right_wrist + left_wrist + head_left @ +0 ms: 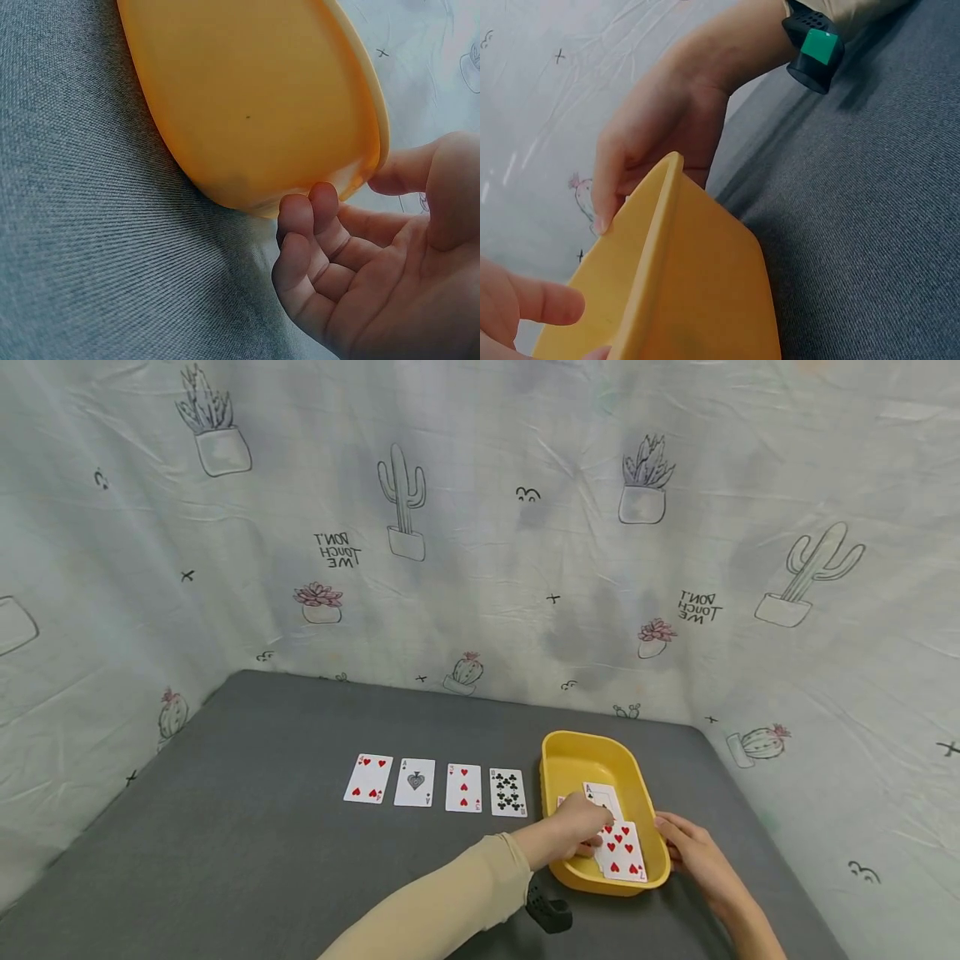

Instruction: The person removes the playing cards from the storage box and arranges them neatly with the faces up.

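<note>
Head view: the yellow tray [582,766] sits right of centre on the worktop [262,843]; the left hand [579,827] reaches over its left rim, fingers bent at the cards inside; whether they pinch a card cannot be told; the right hand [693,853] holds the right rim. An ace [601,793] and a seven of hearts [625,853] lie face up in the tray; part of a red-marked card [560,800] shows left of the ace. Left of the tray, a spaced row holds the four of hearts [368,778], ace of spades [414,782], three of hearts [462,788] and a card of clubs [508,792], all face up.

Progress, by judgement: the work appears partway; four cards stand laid out; those in the tray presumably await handling; their full count is hidden.

Left wrist view: the tray wall fills the lower middle; the left hand's digits enter at the lower left, not closed tightly together; the right hand grips the far rim.

Right wrist view: the right hand's thumb bears on the rim, its fingers curled by the outer wall; no cards are visible here.
</note>
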`<state>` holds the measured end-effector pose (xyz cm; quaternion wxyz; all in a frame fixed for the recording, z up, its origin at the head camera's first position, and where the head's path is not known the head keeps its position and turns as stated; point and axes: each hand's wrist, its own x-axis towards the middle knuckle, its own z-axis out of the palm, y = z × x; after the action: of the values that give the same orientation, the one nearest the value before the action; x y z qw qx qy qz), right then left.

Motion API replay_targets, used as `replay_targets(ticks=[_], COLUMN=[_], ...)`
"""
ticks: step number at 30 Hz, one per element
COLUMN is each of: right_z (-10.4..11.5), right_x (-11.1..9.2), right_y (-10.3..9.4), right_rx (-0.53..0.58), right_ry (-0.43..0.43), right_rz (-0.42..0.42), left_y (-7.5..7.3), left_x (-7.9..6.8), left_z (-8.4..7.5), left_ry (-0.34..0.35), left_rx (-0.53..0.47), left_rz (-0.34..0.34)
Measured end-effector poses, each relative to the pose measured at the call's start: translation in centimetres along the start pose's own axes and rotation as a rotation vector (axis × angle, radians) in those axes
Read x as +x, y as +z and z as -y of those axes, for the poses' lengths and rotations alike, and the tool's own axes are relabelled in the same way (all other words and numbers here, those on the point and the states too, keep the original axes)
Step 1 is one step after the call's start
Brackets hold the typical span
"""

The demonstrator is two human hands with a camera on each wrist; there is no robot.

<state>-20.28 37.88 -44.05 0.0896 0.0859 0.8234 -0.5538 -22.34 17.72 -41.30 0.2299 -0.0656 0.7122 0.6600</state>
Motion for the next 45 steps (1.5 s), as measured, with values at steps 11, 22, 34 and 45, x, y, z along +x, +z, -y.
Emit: replay_targets(ticks=[11,22,34,45], right_z=[-0.1,0.34,0.17,0.5], right_x=[-0.01,-0.22,-0.09,-0.14], right_y=[-0.02,-0.03,-0.16,-0.24], right_rx=[0.009,-0.001,0.013,0.026], right_ry=[0.018,0.011,0.003,-0.018], right_rz=[0.002,0.007,0.013,0.029], left_y=[0.1,0.02,0.38,0.46], left_x=[0.35,-0.09,-0.44,-0.19], left_z=[0.35,-0.12,-0.08,-0.09], left_ry=[-0.049,-0.052,0.044,0.101], left_rx=[-0.072,-0.063,0.097,0.03], left_rz=[-0.005,-0.003,0.048,-0.014])
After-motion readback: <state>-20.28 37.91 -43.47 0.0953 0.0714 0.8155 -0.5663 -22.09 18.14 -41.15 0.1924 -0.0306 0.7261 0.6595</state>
